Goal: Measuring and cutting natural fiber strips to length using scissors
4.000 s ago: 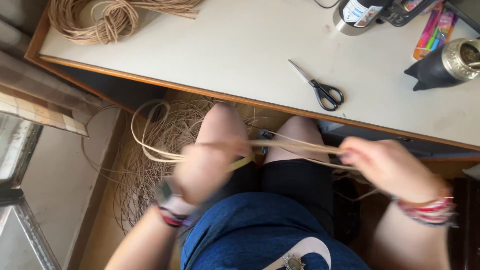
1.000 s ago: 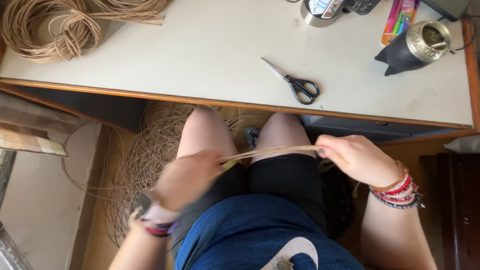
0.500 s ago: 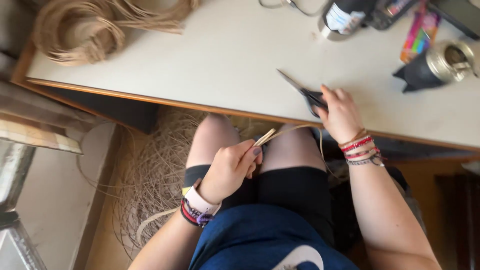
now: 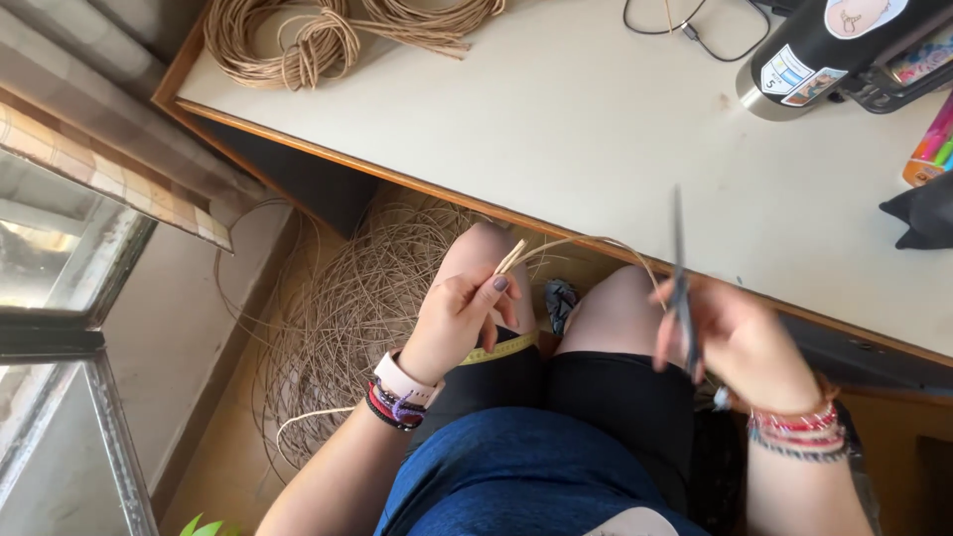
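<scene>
My left hand [image 4: 462, 318] pinches a small bundle of thin tan cane strands [image 4: 513, 258] over my left knee, their cut ends pointing up towards the table edge. The strands loop to the right and down between my knees. My right hand [image 4: 740, 342] holds a pair of black-handled scissors [image 4: 680, 288] over my right thigh, blades pointing up; it is blurred by motion. The scissors are apart from the strands, about a hand's width to their right.
A white table [image 4: 556, 129] with a wooden edge lies ahead. On it sit cane coils [image 4: 298, 35] at far left, a dark bottle [image 4: 824, 45], a cable [image 4: 695, 25] and a black object [image 4: 918, 218] at right. A loose cane pile [image 4: 347, 308] lies on the floor.
My right hand has picked the scissors up off the table and brought them down over my thigh. My left hand keeps the strands, now raised a little with their ends upward.
</scene>
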